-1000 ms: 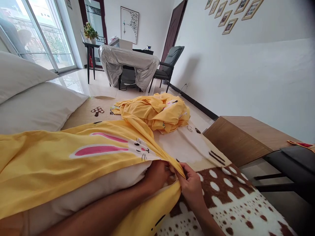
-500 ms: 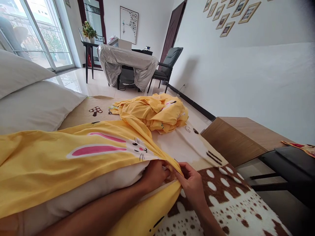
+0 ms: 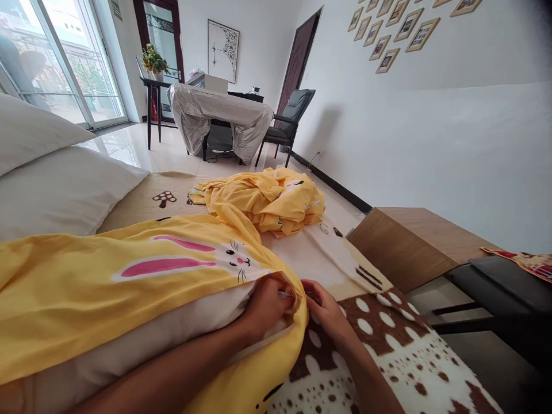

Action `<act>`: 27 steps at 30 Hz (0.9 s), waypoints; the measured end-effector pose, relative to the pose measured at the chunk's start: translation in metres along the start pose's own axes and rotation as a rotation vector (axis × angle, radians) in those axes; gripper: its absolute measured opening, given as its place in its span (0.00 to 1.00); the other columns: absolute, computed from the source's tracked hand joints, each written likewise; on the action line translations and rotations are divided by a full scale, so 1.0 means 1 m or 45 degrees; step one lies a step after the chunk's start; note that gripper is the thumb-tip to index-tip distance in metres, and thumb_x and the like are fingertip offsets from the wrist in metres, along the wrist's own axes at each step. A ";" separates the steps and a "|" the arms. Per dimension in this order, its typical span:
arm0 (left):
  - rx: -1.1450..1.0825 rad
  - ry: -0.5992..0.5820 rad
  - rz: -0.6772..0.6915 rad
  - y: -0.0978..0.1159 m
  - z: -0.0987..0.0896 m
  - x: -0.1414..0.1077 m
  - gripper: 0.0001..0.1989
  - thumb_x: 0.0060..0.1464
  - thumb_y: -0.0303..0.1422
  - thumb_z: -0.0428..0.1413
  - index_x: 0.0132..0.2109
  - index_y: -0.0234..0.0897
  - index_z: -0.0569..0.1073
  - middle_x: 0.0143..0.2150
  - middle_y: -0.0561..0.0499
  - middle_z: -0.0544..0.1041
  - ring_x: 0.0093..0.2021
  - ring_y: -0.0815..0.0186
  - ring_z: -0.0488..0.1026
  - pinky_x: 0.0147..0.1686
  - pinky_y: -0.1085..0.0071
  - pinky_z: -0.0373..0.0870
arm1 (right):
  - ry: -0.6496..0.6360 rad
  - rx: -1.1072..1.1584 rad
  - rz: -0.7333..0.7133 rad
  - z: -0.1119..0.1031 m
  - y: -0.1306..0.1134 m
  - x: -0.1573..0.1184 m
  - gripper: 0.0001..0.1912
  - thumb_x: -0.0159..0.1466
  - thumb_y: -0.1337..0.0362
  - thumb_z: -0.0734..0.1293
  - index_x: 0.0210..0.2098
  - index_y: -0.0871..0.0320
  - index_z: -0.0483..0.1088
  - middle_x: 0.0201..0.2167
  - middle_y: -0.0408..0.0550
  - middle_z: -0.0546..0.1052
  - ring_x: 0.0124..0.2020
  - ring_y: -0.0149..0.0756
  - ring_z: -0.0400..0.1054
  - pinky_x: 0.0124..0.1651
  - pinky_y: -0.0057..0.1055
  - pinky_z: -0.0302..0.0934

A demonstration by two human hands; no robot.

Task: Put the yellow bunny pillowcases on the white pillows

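Note:
A yellow pillowcase [image 3: 172,241] with a rabbit print lies over a white pillow [image 3: 172,330], which shows through the long opening on the near side. Inside that opening is my left hand [image 3: 268,305], its fingers closed around what looks like the pillow's white corner; the fingertips are partly covered by cloth. My right hand [image 3: 328,313] is outside, at the right end of the pillowcase. Its curled fingers and thumb press on the yellow fabric there, and the exact grip is partly hidden.
Crumpled yellow bedding [image 3: 267,198] sits beyond the pillowcase on a patterned brown and cream blanket [image 3: 366,328]. White pillows [image 3: 64,184] are stacked at left. To the right stand a wooden cabinet [image 3: 405,247] and a black seat [image 3: 495,282]. A covered table [image 3: 219,103] is farther back.
The right end of the pillowcase has shifted slightly left and now bulges rounder around my left hand. My right hand has moved a little left, its fingers looser on the cloth.

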State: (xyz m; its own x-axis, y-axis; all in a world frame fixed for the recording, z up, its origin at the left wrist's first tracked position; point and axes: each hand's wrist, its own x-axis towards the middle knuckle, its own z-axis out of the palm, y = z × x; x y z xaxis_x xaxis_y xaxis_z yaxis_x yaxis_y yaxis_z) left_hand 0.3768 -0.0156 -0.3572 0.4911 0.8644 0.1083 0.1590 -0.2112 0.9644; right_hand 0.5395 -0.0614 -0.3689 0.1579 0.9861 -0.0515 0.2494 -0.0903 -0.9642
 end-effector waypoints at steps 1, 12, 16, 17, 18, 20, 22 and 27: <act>-0.019 -0.007 0.006 -0.001 0.000 0.000 0.07 0.47 0.27 0.55 0.24 0.34 0.74 0.30 0.50 0.78 0.35 0.65 0.73 0.38 0.71 0.65 | -0.045 0.035 0.020 -0.001 0.001 0.000 0.28 0.48 0.44 0.71 0.40 0.57 0.72 0.43 0.54 0.76 0.46 0.47 0.68 0.52 0.41 0.61; 0.204 -0.016 0.103 -0.007 -0.001 0.000 0.05 0.48 0.27 0.55 0.32 0.35 0.76 0.38 0.46 0.78 0.42 0.57 0.70 0.46 0.63 0.65 | -0.143 0.534 0.163 0.025 -0.003 -0.011 0.25 0.49 0.53 0.74 0.43 0.57 0.67 0.37 0.47 0.77 0.36 0.39 0.72 0.38 0.32 0.65; 0.405 -0.062 0.235 -0.011 -0.001 -0.003 0.13 0.51 0.26 0.53 0.45 0.34 0.74 0.50 0.43 0.73 0.53 0.55 0.64 0.56 0.59 0.58 | -0.204 0.571 0.170 0.027 -0.003 -0.010 0.26 0.49 0.55 0.75 0.43 0.57 0.67 0.36 0.46 0.76 0.36 0.38 0.71 0.36 0.30 0.64; 0.473 -0.062 0.259 -0.011 -0.001 -0.004 0.15 0.51 0.25 0.52 0.47 0.34 0.73 0.50 0.43 0.72 0.53 0.56 0.63 0.57 0.59 0.58 | -0.211 0.581 0.173 0.026 -0.003 -0.010 0.26 0.49 0.55 0.75 0.44 0.57 0.67 0.37 0.46 0.76 0.36 0.38 0.71 0.36 0.30 0.64; 0.541 -0.059 0.281 -0.010 -0.001 -0.005 0.16 0.52 0.25 0.52 0.49 0.33 0.72 0.50 0.43 0.71 0.53 0.56 0.63 0.57 0.59 0.58 | -0.213 0.589 0.173 0.024 -0.003 -0.010 0.26 0.49 0.56 0.74 0.45 0.56 0.66 0.37 0.46 0.76 0.36 0.37 0.70 0.36 0.30 0.64; 0.651 -0.062 0.327 -0.008 -0.002 -0.006 0.17 0.51 0.26 0.52 0.50 0.33 0.70 0.51 0.43 0.70 0.53 0.55 0.63 0.56 0.58 0.59 | -0.187 0.589 0.168 0.019 -0.003 -0.009 0.26 0.50 0.55 0.74 0.45 0.56 0.65 0.37 0.45 0.76 0.36 0.37 0.70 0.36 0.30 0.63; 0.746 -0.085 0.400 -0.005 -0.003 -0.007 0.19 0.50 0.25 0.52 0.51 0.33 0.69 0.50 0.43 0.69 0.53 0.54 0.62 0.56 0.58 0.59 | -0.133 0.529 0.160 0.011 -0.004 -0.007 0.25 0.51 0.55 0.73 0.44 0.56 0.65 0.35 0.45 0.75 0.35 0.37 0.70 0.37 0.30 0.63; 0.772 -0.123 0.558 -0.004 -0.007 -0.007 0.18 0.51 0.20 0.49 0.49 0.35 0.70 0.48 0.43 0.70 0.50 0.56 0.64 0.54 0.60 0.60 | -0.113 0.043 0.127 -0.013 0.000 -0.002 0.28 0.48 0.57 0.73 0.46 0.59 0.66 0.34 0.45 0.76 0.33 0.36 0.68 0.36 0.31 0.62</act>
State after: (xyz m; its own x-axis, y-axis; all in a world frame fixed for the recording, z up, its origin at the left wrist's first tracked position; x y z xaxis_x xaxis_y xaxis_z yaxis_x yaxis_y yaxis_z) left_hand 0.3667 -0.0172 -0.3599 0.6866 0.6051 0.4030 0.3615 -0.7650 0.5329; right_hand 0.5512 -0.0653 -0.3651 0.0945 0.9811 -0.1688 0.2040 -0.1851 -0.9613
